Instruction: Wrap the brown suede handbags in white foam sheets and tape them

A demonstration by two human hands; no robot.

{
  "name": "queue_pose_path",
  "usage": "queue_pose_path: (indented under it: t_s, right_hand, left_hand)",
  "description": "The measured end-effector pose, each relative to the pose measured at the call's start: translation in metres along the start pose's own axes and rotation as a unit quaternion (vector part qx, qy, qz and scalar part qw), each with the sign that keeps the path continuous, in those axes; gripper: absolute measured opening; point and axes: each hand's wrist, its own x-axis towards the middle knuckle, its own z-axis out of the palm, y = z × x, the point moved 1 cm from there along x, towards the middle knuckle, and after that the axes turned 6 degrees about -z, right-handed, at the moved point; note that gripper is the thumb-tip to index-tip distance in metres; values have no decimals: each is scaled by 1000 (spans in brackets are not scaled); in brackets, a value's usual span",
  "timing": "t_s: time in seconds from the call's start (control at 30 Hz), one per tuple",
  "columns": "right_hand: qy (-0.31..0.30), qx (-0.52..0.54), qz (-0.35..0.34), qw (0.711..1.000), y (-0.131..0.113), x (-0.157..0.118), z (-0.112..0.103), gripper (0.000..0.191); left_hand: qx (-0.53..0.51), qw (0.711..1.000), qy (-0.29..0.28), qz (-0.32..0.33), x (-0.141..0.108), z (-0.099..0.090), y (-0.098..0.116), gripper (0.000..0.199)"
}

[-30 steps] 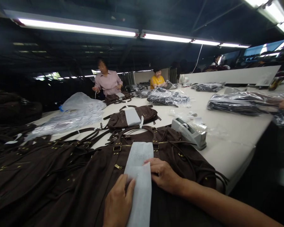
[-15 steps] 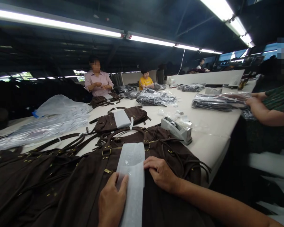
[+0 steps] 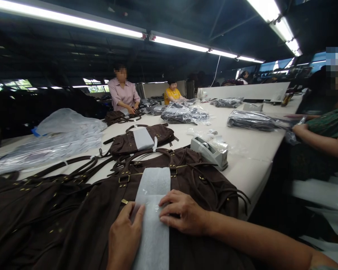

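Note:
A dark brown bag [image 3: 202, 202] with brass buckles lies in front of me. Down its middle runs a strip of white wrapping [image 3: 153, 232] with small clear shiny patches on it. My left hand [image 3: 126, 232] rests at the strip's left edge, thumb and fingers apart. From the right, my right hand [image 3: 184, 212] lies over the strip's right edge, its fingers slightly bent and spread, fingertips on the wrapping near a shiny patch. Neither hand visibly grips anything. Beyond the bag's right part stands a grey tape dispenser [image 3: 210, 152].
Behind is a smaller brown bag [image 3: 160, 137] with a white band. More brown bags [image 3: 45, 213] and clear plastic sheets [image 3: 64, 144] lie left. Plastic-wrapped bags [image 3: 183, 113] sit farther back on the white table [image 3: 248, 150]. Several people are around it; one [image 3: 326, 135] stands right.
My right hand has moved left, from the strip's edge onto the wrapping. My left hand has shifted slightly left with the view. The person in pink now leans over a bag.

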Motion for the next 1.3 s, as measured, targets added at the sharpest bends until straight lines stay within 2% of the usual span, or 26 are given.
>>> queue_pose_path:
  t_s: [0.1,0.17,0.23,0.37,0.47,0.53,0.63,0.7,0.8,0.87,0.9,1.0,1.07,1.2,1.3]
  right_hand:
    - [-8,15,12,1000,1,-5,-1,14]
    - [-15,18,9,1000,0,-6,-2,14]
    - [-18,22,15,999,1,-6,-2,14]
    - [-4,61,50,997,11,-3,0,14]
    - [3,132,97,986,19,1,-7,18]
    - [-24,186,140,972,16,3,-17,22]
    - [-112,230,195,947,-16,2,-42,28]
    - [-176,218,180,943,-52,-6,-60,32]
    - [-250,107,108,956,-107,-34,-71,57]
    - [-267,-13,76,961,-128,-58,-65,70]
    - [-267,-70,66,959,-133,-69,-60,69]
    - [-250,-206,56,944,-122,-88,-49,42]
    - [-230,-271,45,934,-103,-84,-52,30]
    - [-162,-378,-8,912,-54,-59,-74,26]
    - [-108,-414,-91,899,-28,-61,-84,28]
  left_hand:
    - [-9,996,68,54,8,1,-7,41]
    - [-24,991,88,99,15,1,-9,43]
    - [-41,991,58,118,20,0,-10,40]
    - [-59,993,-10,104,26,-5,-7,33]
    - [-74,993,-11,96,30,-6,-6,32]
    - [-90,992,-5,89,34,-4,-8,32]
    - [-116,990,-8,77,40,0,-13,28]
    - [-129,989,-14,70,43,1,-14,24]
    - [-145,987,-18,66,46,0,-13,23]
    - [-153,986,-16,61,47,-2,-11,24]
    - [-157,986,-14,58,46,-3,-10,25]
    - [-166,985,3,42,45,-8,-4,23]
    - [-167,985,32,28,47,-11,2,19]
    - [-133,984,122,-6,58,-8,19,15]
    - [-77,983,162,-45,65,6,29,15]
